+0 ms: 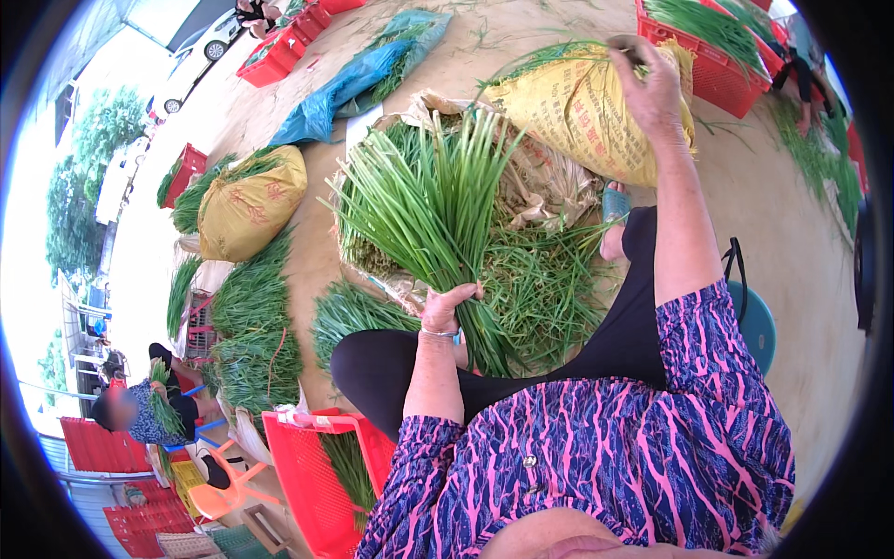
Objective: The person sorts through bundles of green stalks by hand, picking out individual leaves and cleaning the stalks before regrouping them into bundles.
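Observation:
My left hand point(448, 307) grips a thick bunch of garlic chives point(440, 209) near its darker leafy end. The pale stalk ends fan out away from me. Above a yellow woven sack point(580, 105), my right hand point(649, 91) has its fingers curled, with thin green leaves point(552, 52) trailing left from the fingertips. More chives point(408, 140) lie beneath the held bunch, partly hidden by it, on an open woven sack point(545, 185). Loose green leaves point(545, 293) are heaped between my legs.
A red plastic crate point(307, 482) with chives inside stands by my left knee. Piled chives point(255, 335) and a tied yellow sack point(255, 202) lie further left. A blue sheet point(335, 91) is ahead. A teal stool point(754, 321) is at right. Another person point(150, 412) sits at left holding greens.

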Available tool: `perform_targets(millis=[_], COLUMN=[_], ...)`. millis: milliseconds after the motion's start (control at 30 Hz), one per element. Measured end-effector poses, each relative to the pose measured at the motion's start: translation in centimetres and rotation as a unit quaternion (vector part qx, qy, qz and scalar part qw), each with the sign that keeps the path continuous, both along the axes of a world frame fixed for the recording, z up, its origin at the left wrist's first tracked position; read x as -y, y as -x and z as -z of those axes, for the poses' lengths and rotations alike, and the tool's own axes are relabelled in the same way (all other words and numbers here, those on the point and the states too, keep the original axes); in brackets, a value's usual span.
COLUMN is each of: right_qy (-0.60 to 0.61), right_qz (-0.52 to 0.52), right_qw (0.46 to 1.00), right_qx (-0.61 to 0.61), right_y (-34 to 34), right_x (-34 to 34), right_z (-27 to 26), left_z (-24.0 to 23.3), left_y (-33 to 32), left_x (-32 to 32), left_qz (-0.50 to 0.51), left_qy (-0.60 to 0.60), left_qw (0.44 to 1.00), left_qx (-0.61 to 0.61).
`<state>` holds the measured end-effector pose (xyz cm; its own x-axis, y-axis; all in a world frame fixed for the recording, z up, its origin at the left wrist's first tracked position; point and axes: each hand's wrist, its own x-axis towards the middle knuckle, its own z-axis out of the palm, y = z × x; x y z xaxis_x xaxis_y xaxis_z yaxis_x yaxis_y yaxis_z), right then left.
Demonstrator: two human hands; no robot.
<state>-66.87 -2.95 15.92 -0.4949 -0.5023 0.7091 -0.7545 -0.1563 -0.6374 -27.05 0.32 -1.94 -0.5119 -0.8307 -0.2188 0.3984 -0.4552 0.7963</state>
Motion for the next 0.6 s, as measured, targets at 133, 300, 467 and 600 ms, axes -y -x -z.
perform_targets(millis=[133,300,467,600], right_qy=[-0.205,-0.349,-0.251,-0.263], right_qz=[-0.054,-0.214,-0.271,-0.327], right_qw=[0.975,0.911,0.923,0.905], right_qx=[-0.066,-0.047,0.110,0.066], right_y=[0.1,-5.8,-8.0,-7.1], right_x=[-2.3,-1.0,1.2,2.1], right_z=[-1.3,-0.4,2.8,4.2], left_z=[0.5,0.0,-1.2,-1.6], left_y=[-0.3,-0.3,0.7,0.7], left_x=[0.6,0.4,-0.3,-0.9], left_qz=[0.001,-0.018,0.015,0.057], left_qy=[0.021,0.027,0.020,0.035], left_qw=[0.999,0.998,1.000,0.997], left_qx=[-0.048,-0.053,0.007,0.037])
